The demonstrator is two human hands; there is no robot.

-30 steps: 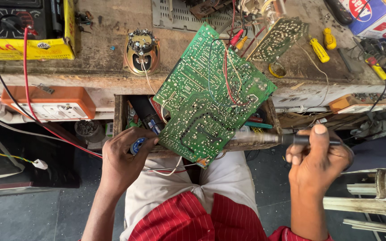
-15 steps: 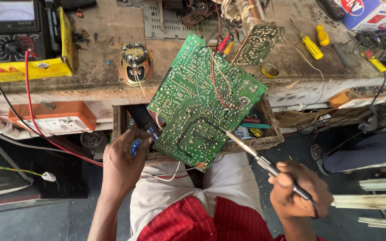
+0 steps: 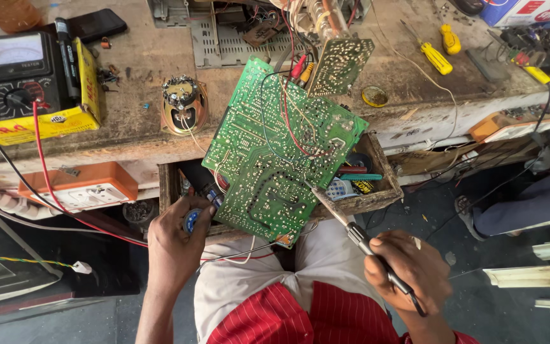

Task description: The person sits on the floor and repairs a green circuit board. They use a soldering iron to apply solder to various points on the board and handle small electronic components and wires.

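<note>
Analog multimeter (image 3: 14, 76) on bench at far left, left hand (image 3: 174, 245) closed on lower-left edge of green circuit board (image 3: 281, 153), board tilted over open drawer (image 3: 377, 194), right hand (image 3: 408, 271) gripping soldering iron (image 3: 351, 226), tip touching board's lower right, yellow screwdrivers (image 3: 437, 54) on bench beyond.

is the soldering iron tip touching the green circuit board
Yes, the soldering iron in the right hand has its tip on the green circuit board.

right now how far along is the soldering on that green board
Done: the green circuit board is out, solder side up, propped over the open drawer. In hand: the left hand steadies its lower corner; the right hand holds the soldering iron, tip at the board's lower edge. Left: which joints are finished cannot be told.
</note>
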